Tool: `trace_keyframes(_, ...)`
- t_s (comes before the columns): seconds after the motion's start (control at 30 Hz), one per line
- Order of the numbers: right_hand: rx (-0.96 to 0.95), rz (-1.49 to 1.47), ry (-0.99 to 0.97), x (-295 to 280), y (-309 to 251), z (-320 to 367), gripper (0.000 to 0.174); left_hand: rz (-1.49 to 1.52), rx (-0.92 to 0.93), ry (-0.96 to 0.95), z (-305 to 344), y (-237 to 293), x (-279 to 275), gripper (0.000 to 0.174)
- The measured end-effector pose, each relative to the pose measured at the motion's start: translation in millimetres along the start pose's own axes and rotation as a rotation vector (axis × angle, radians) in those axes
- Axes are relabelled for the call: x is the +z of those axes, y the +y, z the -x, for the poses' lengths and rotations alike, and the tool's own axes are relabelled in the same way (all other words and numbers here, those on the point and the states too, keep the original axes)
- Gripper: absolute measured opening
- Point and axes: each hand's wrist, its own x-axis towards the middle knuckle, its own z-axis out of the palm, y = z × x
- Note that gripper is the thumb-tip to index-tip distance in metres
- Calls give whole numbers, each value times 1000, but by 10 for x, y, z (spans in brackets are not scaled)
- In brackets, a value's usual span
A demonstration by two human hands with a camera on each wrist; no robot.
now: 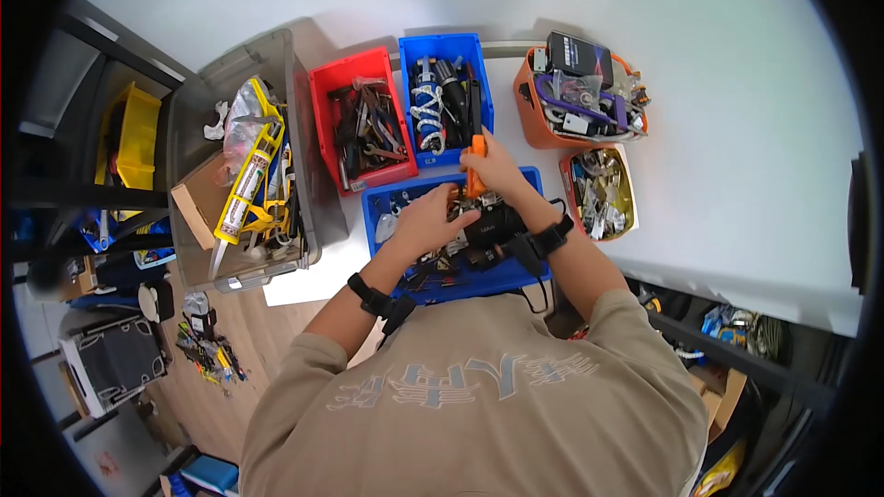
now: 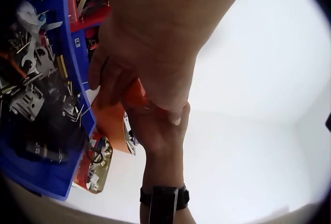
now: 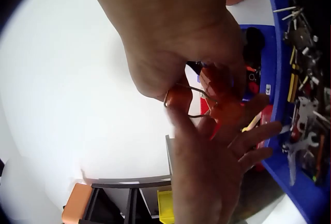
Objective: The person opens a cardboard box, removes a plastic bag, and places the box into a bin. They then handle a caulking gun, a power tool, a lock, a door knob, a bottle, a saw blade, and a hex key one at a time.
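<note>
My right hand (image 1: pixel 497 170) grips an orange-handled tool (image 1: pixel 476 166) above the far edge of the blue bin of loose parts (image 1: pixel 368 221). In the right wrist view, a thin metal loop (image 3: pixel 191 87) runs between its orange parts (image 3: pixel 226 112). My left hand (image 1: pixel 431 223) is just left of the tool; in that same view its fingers (image 3: pixel 256 136) are spread and its thumb side touches the lower end of the orange. The left wrist view shows orange (image 2: pixel 135 94) between the two hands, mostly hidden by my left hand (image 2: pixel 150 53).
Behind are a red bin of tools (image 1: pixel 322 115) and a second blue bin (image 1: pixel 488 83). On the left stands a grey crate (image 1: pixel 304 147) with a caulking gun (image 1: pixel 247 189). At right are an orange container (image 1: pixel 543 133) and a tin of small metal parts (image 1: pixel 631 189).
</note>
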Motion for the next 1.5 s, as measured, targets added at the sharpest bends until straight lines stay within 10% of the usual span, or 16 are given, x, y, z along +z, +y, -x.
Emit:
trace_keyframes(0.27, -269, 987, 273, -269, -62, -1073, 35, -299, -90, 168, 204, -1224, 735, 57)
trace_keyframes(0.57, -554, 1323, 380, -237, 404, -1329, 53, -412, -227, 284, 399, -1106, 1146, 73)
trace_keyframes(1.03, -453, 909, -375, -1268, 374, 112, 51, -682, -368, 263, 110, -948, 1163, 77)
trace_keyframes(1.5, -410, 1025, -321, -1461, 865, 732, 54, -701, -128, 427, 277, -1129, 1083, 14)
